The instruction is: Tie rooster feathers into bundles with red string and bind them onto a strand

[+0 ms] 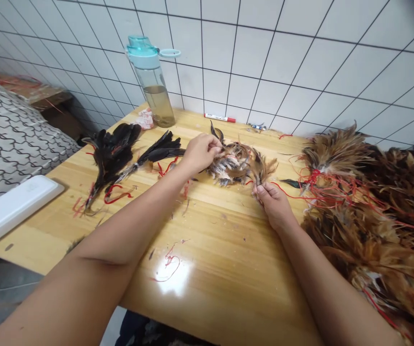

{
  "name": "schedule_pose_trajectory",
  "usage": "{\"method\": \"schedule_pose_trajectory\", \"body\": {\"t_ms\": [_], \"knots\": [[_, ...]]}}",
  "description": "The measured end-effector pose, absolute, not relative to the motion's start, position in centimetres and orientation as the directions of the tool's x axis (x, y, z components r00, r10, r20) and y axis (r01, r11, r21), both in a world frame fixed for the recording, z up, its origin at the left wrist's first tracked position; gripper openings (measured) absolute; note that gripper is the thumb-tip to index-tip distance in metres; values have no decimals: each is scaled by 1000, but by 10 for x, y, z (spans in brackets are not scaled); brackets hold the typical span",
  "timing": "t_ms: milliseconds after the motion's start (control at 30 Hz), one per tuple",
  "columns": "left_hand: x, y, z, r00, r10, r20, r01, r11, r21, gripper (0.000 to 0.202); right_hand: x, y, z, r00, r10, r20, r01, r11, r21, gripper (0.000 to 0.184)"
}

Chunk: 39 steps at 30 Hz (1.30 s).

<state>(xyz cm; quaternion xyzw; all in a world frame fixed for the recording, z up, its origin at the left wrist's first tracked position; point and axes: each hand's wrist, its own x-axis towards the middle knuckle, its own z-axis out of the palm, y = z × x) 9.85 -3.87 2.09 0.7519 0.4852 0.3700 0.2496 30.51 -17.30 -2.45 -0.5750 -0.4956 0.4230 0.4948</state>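
A bundle of brown and white feathers (241, 166) lies on the wooden table (210, 250), between my two hands. My left hand (200, 153) is closed in a pinch on the bundle's left edge. My right hand (273, 202) grips the bundle's right end, fingers pressed together, with a red string (289, 193) running from it to the right. Two bunches of black feathers (115, 149) (159, 151) lie to the left of my left hand.
A large heap of brown feathers tied with red string (369, 211) fills the table's right side. A clear bottle with a teal lid (152, 81) stands by the tiled wall, a red-capped marker (219, 117) beside it. A white flat box (10, 209) lies at the left edge.
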Motion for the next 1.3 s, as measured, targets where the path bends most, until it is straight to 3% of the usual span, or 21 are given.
{"method": "schedule_pose_trajectory", "body": {"t_ms": [133,300,433,533,600,700,800,900,1300], "knots": [[83,-20,10,353,905,240,706,-425,566,11,305,-173,-24,160,987,-12,136,-35,-990,37],[86,-20,2,430,863,265,695,-503,514,8,304,-174,-25,174,985,-6,141,-31,-990,37],[86,-23,10,301,898,321,626,-440,644,5,304,-173,-27,185,983,10,161,-20,-987,38],[90,-30,21,229,940,253,371,-325,870,6,304,-173,-29,199,980,6,151,-25,-988,38],[96,-39,29,284,947,150,133,-194,972,11,303,-172,-29,224,974,7,124,-21,-992,38],[109,-57,36,449,893,20,-72,14,997,22,303,-172,-30,261,965,6,94,-20,-995,38],[122,-73,36,604,795,-52,-88,132,987,26,302,-170,-31,279,960,5,87,-20,-996,38],[134,-86,27,683,728,-61,-58,137,989,26,301,-169,-33,278,960,24,98,-3,-995,37],[153,-96,5,577,817,-6,59,-34,998,18,300,-172,-25,236,972,22,147,-13,-989,38]]}}
